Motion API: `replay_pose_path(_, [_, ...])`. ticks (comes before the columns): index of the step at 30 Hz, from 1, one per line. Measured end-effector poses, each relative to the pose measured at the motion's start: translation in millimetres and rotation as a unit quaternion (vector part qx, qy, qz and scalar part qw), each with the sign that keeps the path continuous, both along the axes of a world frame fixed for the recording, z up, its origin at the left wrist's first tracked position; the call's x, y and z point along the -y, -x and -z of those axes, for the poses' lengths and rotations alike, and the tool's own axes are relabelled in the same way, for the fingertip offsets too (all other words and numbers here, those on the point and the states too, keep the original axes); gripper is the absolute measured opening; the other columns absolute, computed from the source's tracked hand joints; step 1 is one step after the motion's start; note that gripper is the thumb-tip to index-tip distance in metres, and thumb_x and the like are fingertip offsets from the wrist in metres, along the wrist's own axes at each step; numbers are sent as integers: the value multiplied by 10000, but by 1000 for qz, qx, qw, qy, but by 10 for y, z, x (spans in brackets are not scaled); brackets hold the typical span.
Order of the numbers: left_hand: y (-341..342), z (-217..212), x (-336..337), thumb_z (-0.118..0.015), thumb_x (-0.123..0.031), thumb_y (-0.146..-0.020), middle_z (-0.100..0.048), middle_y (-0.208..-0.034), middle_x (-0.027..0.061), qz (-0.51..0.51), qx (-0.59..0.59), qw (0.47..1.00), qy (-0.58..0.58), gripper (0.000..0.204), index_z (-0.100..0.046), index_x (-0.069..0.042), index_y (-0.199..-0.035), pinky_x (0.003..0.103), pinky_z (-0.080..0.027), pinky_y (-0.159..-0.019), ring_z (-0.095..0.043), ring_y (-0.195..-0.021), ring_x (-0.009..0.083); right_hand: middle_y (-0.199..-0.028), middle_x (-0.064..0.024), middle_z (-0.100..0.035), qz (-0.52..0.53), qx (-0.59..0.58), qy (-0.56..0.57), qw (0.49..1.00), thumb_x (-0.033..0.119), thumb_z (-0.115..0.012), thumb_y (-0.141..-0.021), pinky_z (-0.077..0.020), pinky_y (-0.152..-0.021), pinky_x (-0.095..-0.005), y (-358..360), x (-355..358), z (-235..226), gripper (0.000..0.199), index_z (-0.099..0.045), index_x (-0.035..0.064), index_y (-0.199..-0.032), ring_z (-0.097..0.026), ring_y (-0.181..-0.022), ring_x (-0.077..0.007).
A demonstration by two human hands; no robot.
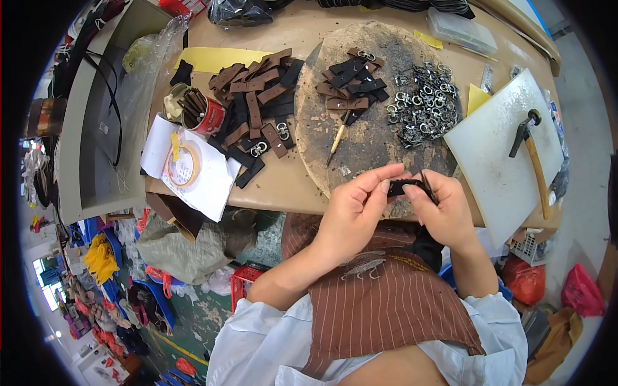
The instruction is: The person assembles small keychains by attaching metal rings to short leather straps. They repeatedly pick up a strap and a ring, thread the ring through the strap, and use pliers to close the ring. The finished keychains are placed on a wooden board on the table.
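We held a small black leather strap (404,187) pinched between our left hand (353,212) and right hand (445,215), fingers closed on its ends, just over the near edge of the round stained work board (360,138). Something thin, perhaps a tool, stuck up from our right fingers.

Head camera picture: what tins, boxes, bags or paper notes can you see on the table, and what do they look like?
Red tin can: table's left, round, holding brown strips.
Clear plastic box: far right, flat, rectangular.
Yellow sticky notes: beside the white board, small.
Clear plastic bag: far left, crumpled.
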State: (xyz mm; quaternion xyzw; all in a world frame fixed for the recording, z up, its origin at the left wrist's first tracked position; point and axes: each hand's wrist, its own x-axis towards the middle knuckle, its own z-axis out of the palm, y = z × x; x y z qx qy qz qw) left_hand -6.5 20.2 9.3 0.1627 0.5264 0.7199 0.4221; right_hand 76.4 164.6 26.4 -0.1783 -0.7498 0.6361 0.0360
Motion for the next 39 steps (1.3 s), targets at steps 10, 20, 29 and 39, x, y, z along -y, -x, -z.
replay_pose_path(10, [324, 13, 93, -611, -50, -830, -639, -937, 58, 135, 48, 988, 50, 246, -591, 13, -1067, 223, -500, -729, -611, -823, 99, -482, -75, -416, -26, 0, -127, 992, 82, -575, -814, -307, -416, -280, -15, 5, -67, 199, -502, -9, -652, -351, -436, -98])
replay_pose_path(20, [84, 47, -1, -563, -43, -857, -619, -983, 140, -3, -56, 998, 30, 260, -531, 23, -1106, 275, -521, -760, -628, -897, 197, -529, -50, -473, 19, -80, -161, 984, 87, -601, -797, -317, -422, -274, -26, 9, 70, 94, -588, 14, -738, -406, -462, -103])
replay_pose_path(29, [181, -139, 176, -449, -34, -909, -603, -870, 71, 76, 52, 996, -5, 417, -353, -9, -1315, 283, -483, -853, -596, -932, 134, -757, -54, -602, -50, -294, -324, 898, -13, -625, -688, -408, -478, -245, 6, -197, 170, 325, -653, 55, -1005, -531, -555, -133])
replay_pose_path(39, [174, -198, 165, -431, -2, -898, -577, -793, 32, -27, 33, 999, -34, 478, -269, 6, -1348, 311, -487, -856, -620, -911, 188, -929, -109, -546, 56, -45, -467, 881, 62, -612, -772, -474, -643, -345, 488, -504, 228, 298, -610, 84, -1070, -584, -739, -267])
